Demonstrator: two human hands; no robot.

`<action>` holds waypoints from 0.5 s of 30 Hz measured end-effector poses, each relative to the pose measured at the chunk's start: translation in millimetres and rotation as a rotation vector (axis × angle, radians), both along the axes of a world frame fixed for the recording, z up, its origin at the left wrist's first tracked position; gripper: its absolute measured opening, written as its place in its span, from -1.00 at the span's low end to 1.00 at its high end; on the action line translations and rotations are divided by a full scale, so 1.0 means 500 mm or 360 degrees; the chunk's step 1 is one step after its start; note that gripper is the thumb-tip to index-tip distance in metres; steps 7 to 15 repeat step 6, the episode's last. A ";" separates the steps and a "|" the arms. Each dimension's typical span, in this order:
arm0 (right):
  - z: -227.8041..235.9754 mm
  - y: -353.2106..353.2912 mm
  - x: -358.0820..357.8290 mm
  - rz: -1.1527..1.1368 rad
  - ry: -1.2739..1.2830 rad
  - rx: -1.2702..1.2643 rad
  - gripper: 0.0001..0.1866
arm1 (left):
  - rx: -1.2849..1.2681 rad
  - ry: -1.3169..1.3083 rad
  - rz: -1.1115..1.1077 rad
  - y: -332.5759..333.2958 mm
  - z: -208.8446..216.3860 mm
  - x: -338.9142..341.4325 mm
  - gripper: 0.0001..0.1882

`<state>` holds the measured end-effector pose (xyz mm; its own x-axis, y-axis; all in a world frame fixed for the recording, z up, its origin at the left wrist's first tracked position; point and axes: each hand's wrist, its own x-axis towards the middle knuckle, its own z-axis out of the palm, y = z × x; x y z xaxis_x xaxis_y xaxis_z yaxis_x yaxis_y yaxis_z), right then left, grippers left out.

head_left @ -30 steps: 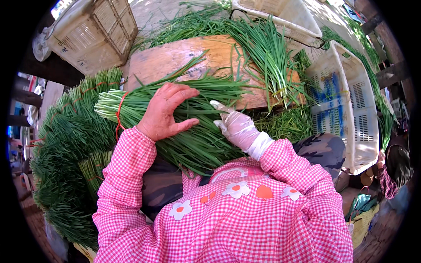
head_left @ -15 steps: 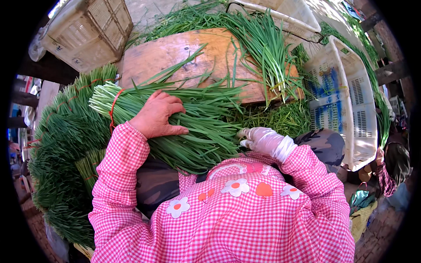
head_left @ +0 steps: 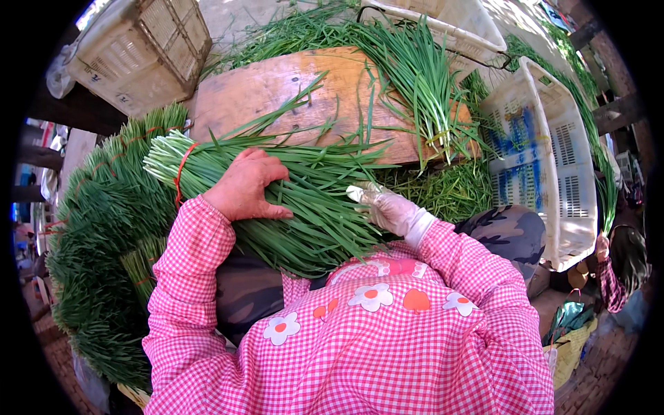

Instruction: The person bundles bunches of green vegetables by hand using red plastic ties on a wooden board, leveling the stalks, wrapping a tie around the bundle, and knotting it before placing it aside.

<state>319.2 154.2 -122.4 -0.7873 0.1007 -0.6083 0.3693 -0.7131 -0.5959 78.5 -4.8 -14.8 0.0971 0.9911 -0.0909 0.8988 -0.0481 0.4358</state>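
A thick bundle of garlic chives (head_left: 311, 200) lies across my lap against the near edge of the wooden board, pale stem ends to the left and leaf tips to the right. A red tie (head_left: 182, 173) circles it near the stems. My left hand (head_left: 250, 185), bare, is clasped over the top of the bundle just past the tie, thumb toward me. My right hand (head_left: 393, 209), in a thin whitish glove, touches the leaves at the right end with its fingers stretched out; some fingertips are hidden. A loose pile of chives (head_left: 422, 83) rests on the board's right side.
Tied chive bundles (head_left: 104, 228) stand packed at my left. The wooden board (head_left: 256, 90) carries stray leaves. White plastic crates stand at the far left (head_left: 131, 59) and the right (head_left: 546, 166). Leaf scraps (head_left: 456, 190) lie beside the board. Another person's hand (head_left: 602, 245) holds chives at far right.
My right hand has moved left and slightly up, onto the leaves of the bundle. My left hand keeps its place on the bundle.
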 end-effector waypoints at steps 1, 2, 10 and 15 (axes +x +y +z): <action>-0.013 -0.004 -0.012 -0.0246 0.0080 -0.0221 -0.62 | 0.0014 -0.0009 -0.0001 0.000 0.000 -0.001 -0.51; -0.017 0.000 -0.018 -0.0237 0.0161 -0.0362 -0.66 | 0.0013 -0.0025 -0.0002 -0.001 0.000 0.000 -0.51; -0.004 0.044 0.005 -0.0096 0.0151 -0.0398 -0.66 | 0.0060 -0.0094 0.0014 -0.006 0.000 -0.001 -0.50; -0.004 0.044 0.005 -0.0096 0.0151 -0.0398 -0.66 | 0.0060 -0.0094 0.0014 -0.006 0.000 -0.001 -0.50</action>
